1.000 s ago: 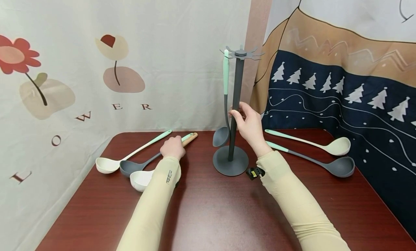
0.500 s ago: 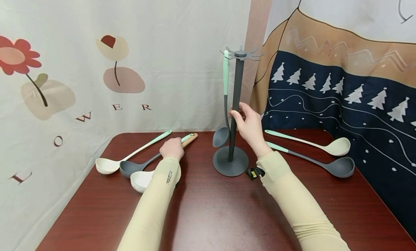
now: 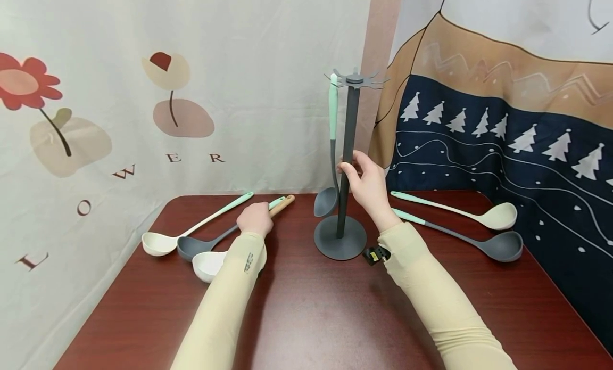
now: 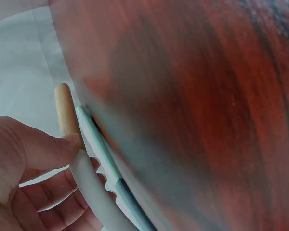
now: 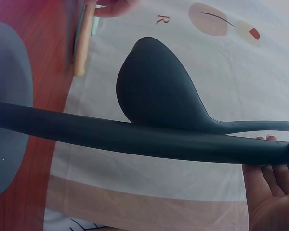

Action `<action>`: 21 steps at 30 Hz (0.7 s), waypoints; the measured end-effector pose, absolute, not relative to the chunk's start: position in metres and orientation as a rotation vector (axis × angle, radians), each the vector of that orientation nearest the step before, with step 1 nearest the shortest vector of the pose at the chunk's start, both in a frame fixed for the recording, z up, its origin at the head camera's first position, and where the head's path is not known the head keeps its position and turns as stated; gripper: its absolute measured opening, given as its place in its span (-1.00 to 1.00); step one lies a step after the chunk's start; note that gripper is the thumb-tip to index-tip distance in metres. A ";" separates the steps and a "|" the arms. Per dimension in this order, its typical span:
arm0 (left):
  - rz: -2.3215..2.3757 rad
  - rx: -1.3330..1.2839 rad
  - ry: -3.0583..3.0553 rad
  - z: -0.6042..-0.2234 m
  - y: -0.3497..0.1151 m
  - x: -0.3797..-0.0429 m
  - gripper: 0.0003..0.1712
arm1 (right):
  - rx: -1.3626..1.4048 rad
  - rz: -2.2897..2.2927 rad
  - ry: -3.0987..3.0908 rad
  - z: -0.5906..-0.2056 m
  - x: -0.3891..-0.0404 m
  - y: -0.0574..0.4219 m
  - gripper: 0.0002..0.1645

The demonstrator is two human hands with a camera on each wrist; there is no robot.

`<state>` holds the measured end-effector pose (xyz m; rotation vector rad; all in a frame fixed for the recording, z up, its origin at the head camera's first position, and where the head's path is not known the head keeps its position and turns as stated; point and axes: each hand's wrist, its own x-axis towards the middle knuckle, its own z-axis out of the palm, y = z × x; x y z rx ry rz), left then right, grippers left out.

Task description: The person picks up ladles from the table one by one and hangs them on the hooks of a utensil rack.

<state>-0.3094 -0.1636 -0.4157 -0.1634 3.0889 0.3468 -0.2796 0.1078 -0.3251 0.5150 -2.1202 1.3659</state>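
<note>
My left hand point(image 3: 255, 219) pinches a white ladle with a wooden handle point(image 4: 66, 113), the thumb near where the wood meets the white shaft. Its white bowl point(image 3: 208, 266) lies toward me, partly behind the sleeve. Directly beside it is a grey ladle with a mint handle point(image 3: 191, 247), partly covered by the hand. My right hand point(image 3: 370, 186) grips the post of a dark grey utensil stand point(image 3: 351, 125), thumb in front and fingers behind. From the stand's hooks, on the left side, hangs another grey ladle with a mint handle point(image 3: 333, 109), its bowl point(image 5: 156, 86) close against the post.
A white ladle with a mint handle point(image 3: 160, 244) lies at the far left of the table point(image 3: 306, 317). To the right lie a cream ladle point(image 3: 498, 215) and a grey ladle point(image 3: 500, 246), both mint-handled. Printed curtains point(image 3: 268, 93) close off the back and right side.
The wooden handle's tip has shifted slightly right and up, with the left hand moving very little. The right hand and the stand look unchanged.
</note>
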 end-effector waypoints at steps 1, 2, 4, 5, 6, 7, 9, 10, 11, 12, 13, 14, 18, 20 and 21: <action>0.344 -0.152 3.093 -0.415 -0.163 -0.309 -0.89 | 0.513 1.369 -2.121 -0.325 -0.280 0.108 -0.79; 0.341 -0.143 3.097 -0.414 -0.162 -0.309 -0.88 | 0.512 1.372 -2.121 -0.325 -0.280 0.108 -0.79; 0.338 -0.124 3.107 -0.412 -0.161 -0.309 -0.87 | 0.513 1.373 -2.121 -0.325 -0.280 0.108 -0.78; 0.336 -0.117 3.111 -0.411 -0.160 -0.308 -0.87 | 0.513 1.373 -2.121 -0.325 -0.279 0.108 -0.78; 0.333 -0.112 3.118 -0.410 -0.159 -0.308 -0.86 | 0.515 1.373 -2.121 -0.325 -0.279 0.108 -0.77; 0.333 -0.107 3.124 -0.409 -0.159 -0.307 -0.86 | 0.517 1.373 -2.121 -0.325 -0.280 0.108 -0.77; 0.332 -0.099 3.137 -0.407 -0.157 -0.306 -0.85 | 0.520 1.371 -2.119 -0.325 -0.280 0.108 -0.77; 0.328 -0.093 3.144 -0.407 -0.157 -0.306 -0.85 | 0.520 1.371 -2.119 -0.325 -0.280 0.108 -0.77; 0.326 -0.086 3.150 -0.406 -0.156 -0.306 -0.85 | 0.520 1.371 -2.119 -0.325 -0.280 0.108 -0.77; 0.323 -0.078 3.156 -0.406 -0.156 -0.305 -0.85 | 0.519 1.371 -2.118 -0.326 -0.280 0.108 -0.77; 0.321 -0.071 3.159 -0.406 -0.155 -0.305 -0.85 | 0.519 1.372 -2.119 -0.326 -0.280 0.108 -0.77; 0.318 -0.064 3.163 -0.406 -0.155 -0.305 -0.86 | 0.519 1.372 -2.119 -0.326 -0.280 0.108 -0.77; 0.320 -0.036 3.171 -0.407 -0.154 -0.306 -0.86 | 0.516 1.370 -2.122 -0.326 -0.280 0.108 -0.78; 0.329 -0.029 3.178 -0.407 -0.154 -0.306 -0.87 | 0.516 1.367 -2.122 -0.326 -0.280 0.109 -0.78; 0.336 -0.026 3.181 -0.407 -0.153 -0.306 -0.86 | 0.515 1.366 -2.122 -0.326 -0.280 0.109 -0.79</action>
